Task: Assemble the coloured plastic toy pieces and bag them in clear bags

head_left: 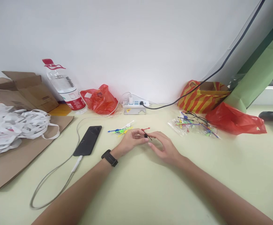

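My left hand [134, 139] pinches a small black plastic arrow pointer [146, 135] with a round hub between thumb and fingertips, a little above the table. Facing it from the right, my right hand [163, 146] has thumb and index finger apart; the index fingertip is at the pointer's thin stem, and I cannot tell whether it touches. Just behind the fingers shows a red arrow pointer [146, 128]. Left of my left hand lies a loose group of blue, green, yellow and white arrow pointers [120, 130]. A black watch [109, 157] is on my left wrist.
Clear bags of coloured pointers [185, 123] and glasses [197, 116] lie right, near a red plastic bag [236, 120] and striped bag [192, 98]. Leftward are a cabled phone [88, 140], bottle [67, 89], white straps [17, 125] and carton [31, 90]. A power strip [136, 104] stands behind.
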A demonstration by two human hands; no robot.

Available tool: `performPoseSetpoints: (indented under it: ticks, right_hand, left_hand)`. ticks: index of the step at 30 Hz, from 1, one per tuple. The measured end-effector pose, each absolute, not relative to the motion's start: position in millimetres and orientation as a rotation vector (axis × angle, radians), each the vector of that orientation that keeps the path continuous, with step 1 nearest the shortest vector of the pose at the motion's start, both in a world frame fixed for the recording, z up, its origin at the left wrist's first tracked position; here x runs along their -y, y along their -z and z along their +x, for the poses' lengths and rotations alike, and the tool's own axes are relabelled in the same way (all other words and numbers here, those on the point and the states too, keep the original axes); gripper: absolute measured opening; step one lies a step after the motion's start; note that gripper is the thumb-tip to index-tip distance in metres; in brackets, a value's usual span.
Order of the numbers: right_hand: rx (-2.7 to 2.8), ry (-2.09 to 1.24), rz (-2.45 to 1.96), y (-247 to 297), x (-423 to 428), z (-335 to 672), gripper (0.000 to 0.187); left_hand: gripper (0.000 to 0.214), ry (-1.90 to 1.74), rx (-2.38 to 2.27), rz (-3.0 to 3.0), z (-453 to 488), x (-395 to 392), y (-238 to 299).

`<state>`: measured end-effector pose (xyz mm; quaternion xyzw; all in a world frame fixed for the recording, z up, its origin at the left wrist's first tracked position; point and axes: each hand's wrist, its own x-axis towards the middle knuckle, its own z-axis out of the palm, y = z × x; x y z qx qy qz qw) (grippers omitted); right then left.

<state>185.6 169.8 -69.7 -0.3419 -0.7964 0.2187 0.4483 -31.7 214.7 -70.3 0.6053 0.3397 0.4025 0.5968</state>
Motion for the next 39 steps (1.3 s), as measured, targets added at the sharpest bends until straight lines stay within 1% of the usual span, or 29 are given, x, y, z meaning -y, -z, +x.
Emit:
performPoseSetpoints:
  ticks: [3, 7, 9, 14, 18, 23, 28, 31, 33, 35, 39]
  right_hand:
    - [1.926, -0.588, -0.836, 67.0, -170.0, 184.5, 0.037]
    - [1.845, -0.646, -0.818, 62.8, -168.9, 182.2, 0.025]
    - [1.814, -0.654, -0.815, 62.3, -168.0, 181.0, 0.023]
    - [1.782, -0.685, -0.814, 65.9, -166.6, 177.8, 0.025]
    - [1.762, -0.809, -0.822, 69.2, -167.5, 177.4, 0.026]
    - [1.707, -1.019, -0.796, 71.8, -173.0, 182.6, 0.039]
    - [1.783, -0.962, -0.778, 67.2, -173.7, 187.3, 0.049]
    - [1.801, -0.908, -0.827, 62.9, -171.9, 187.8, 0.051]
    - [1.709, -0.914, -0.911, 60.6, -172.0, 188.1, 0.050]
    - [1.529, -1.035, -0.967, 58.0, -173.6, 188.7, 0.051]
    - [1.083, -1.477, -0.943, 49.2, -176.1, 190.2, 0.056]
  left_hand:
    - [0.027, -0.979, -0.745, 1.366, -29.1, -213.6, 68.0]
    - [0.026, -1.021, -0.722, 1.355, -23.5, -210.6, 64.3]
    - [0.025, -1.044, -0.719, 1.354, -21.7, -209.6, 63.7]
    - [0.025, -1.071, -0.716, 1.366, -23.0, -209.8, 65.3]
    - [0.025, -1.068, -0.732, 1.378, -24.6, -210.6, 64.6]
    - [0.026, -1.118, -0.725, 1.340, -25.0, -212.2, 60.5]
    - [0.033, -1.080, -0.718, 1.352, -29.6, -212.4, 55.0]
    - [0.035, -1.087, -0.715, 1.333, -32.1, -212.2, 52.3]
    - [0.034, -1.107, -0.732, 1.338, -33.1, -212.0, 50.5]
    - [0.031, -1.135, -0.762, 1.371, -33.4, -211.8, 48.4]
    - [0.029, -1.184, -0.793, 1.444, -31.4, -210.4, 45.3]
